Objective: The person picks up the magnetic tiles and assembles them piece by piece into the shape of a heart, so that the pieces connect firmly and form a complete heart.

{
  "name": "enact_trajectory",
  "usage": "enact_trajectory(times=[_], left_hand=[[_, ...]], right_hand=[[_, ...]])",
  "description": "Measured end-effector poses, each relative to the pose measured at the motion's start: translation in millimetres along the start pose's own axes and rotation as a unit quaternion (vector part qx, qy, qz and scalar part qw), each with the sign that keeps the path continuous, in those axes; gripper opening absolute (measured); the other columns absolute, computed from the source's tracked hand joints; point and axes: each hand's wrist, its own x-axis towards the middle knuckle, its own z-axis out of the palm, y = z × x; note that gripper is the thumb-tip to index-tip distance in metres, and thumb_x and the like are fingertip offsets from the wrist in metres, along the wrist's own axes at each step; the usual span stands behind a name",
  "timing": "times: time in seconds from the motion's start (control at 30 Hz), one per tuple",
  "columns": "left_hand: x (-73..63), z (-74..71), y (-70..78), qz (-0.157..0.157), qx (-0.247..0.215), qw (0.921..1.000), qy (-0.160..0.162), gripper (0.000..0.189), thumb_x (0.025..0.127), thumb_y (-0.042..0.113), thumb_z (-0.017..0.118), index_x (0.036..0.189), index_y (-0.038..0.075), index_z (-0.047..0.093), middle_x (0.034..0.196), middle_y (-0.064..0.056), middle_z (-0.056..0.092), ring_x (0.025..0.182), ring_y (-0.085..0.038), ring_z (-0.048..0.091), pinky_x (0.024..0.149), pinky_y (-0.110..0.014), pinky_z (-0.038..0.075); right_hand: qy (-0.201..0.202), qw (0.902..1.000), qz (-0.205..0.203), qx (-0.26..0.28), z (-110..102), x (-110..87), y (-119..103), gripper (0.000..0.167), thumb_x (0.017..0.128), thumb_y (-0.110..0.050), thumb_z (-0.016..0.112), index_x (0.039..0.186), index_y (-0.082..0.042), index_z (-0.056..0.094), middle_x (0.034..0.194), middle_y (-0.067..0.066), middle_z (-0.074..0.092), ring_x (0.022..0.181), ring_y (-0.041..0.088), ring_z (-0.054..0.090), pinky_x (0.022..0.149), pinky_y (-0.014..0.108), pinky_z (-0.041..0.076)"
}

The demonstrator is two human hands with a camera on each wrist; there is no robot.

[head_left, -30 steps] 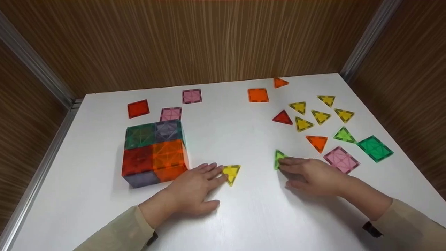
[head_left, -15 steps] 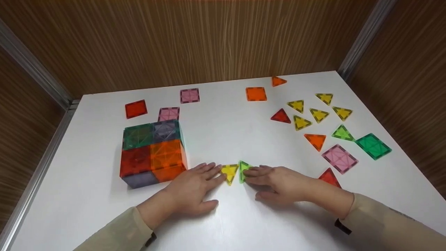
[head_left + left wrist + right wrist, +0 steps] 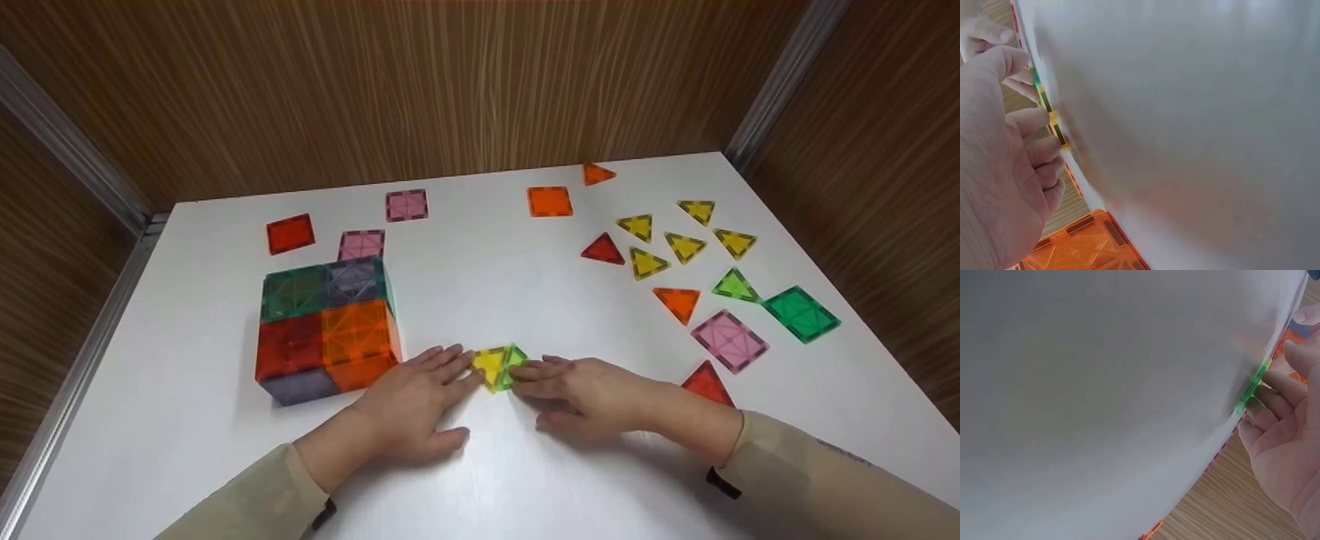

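Note:
Low in the middle of the head view, a translucent yellow triangular magnetic tile (image 3: pixel 489 364) lies flat on the white table. A light green triangular magnetic tile (image 3: pixel 513 359) lies edge to edge with it on the right. My left hand (image 3: pixel 412 411) is spread on the table, its fingertips at the yellow tile's left side. With extended fingers my right hand (image 3: pixel 600 397) touches the green tile and covers part of it. Both wrist views show the fingers against the tiles' edges, the yellow tile (image 3: pixel 1059 133) for the left hand and the green tile (image 3: pixel 1251 388) for the right.
Left of my left hand stands a block (image 3: pixel 291 345) built of coloured square tiles. Several yellow triangles (image 3: pixel 684 247) lie at the right, with an orange triangle (image 3: pixel 678 304), a pink square (image 3: pixel 730 340) and a green square (image 3: pixel 801 313). A red triangle (image 3: pixel 707 384) lies beside my right forearm.
My right hand has slid the light green triangle leftward across the table until it meets the yellow triangle. The left hand has stayed nearly still beside the yellow one.

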Motion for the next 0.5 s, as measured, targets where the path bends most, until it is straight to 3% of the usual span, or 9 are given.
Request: enact_trajectory(times=[0.5], left_hand=[[1.5,-3.4,0.1,-0.001,-0.001,0.9999,-0.015,0.082,0.104,0.062,0.045,0.169,0.015,0.029,0.175,-0.002,0.022,0.161,-0.022,0.020,0.130,-0.043,0.017]], right_hand=[[-0.001,0.9999,0.006,0.016,-2.6,1.6,2.2,0.052,0.106,-0.028,0.067,0.155,-0.013,0.056,0.165,-0.001,0.045,0.152,0.019,0.040,0.123,0.048,0.032]])
